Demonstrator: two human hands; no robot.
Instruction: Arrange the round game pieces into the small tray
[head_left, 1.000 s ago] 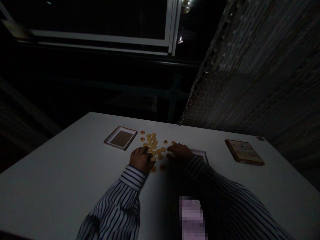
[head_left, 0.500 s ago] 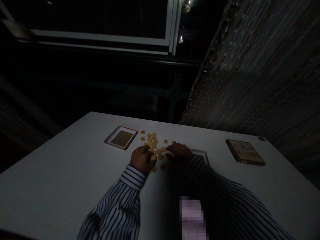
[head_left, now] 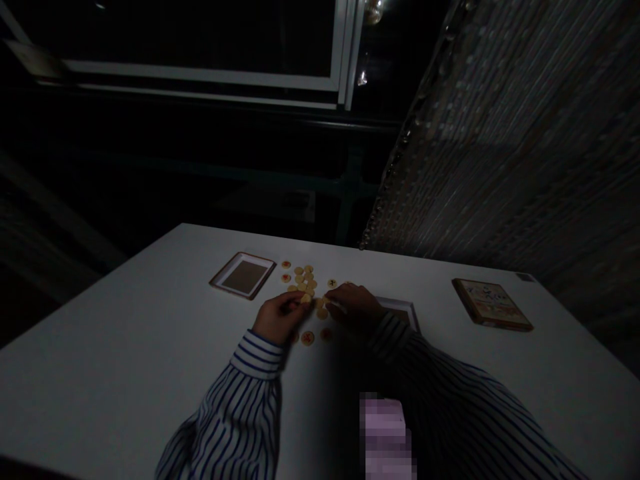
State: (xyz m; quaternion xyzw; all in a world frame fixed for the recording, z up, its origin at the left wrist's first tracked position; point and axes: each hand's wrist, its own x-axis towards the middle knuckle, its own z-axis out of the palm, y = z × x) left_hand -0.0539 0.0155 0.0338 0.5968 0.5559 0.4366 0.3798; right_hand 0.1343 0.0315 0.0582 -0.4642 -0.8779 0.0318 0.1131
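Note:
Round wooden Chinese chess pieces [head_left: 299, 279] lie in a loose cluster in the middle of the table, most showing plain faces. My left hand [head_left: 277, 317] pinches one chess piece [head_left: 305, 299] between thumb and fingers at the near side of the cluster. Opposite it, my right hand [head_left: 356, 305] has its fingertips closed on another chess piece [head_left: 327, 301], partly covered by the fingers. Closer to me lie pieces with red characters, among them a red-marked piece [head_left: 307, 338]. A black-marked piece [head_left: 332, 283] rests beyond my right hand.
An open shallow box tray [head_left: 215, 283] stands left of the pieces. A second tray [head_left: 411, 313] is partly hidden behind my right hand. Farther right lies a box with a printed picture [head_left: 493, 303] on the white table [head_left: 125, 347]. A bead curtain [head_left: 500, 147] hangs beyond the right side.
My left hand has turned and now pinches a piece slightly raised toward the cluster. My right fingers have moved left onto a piece, covering the black-marked one behind them.

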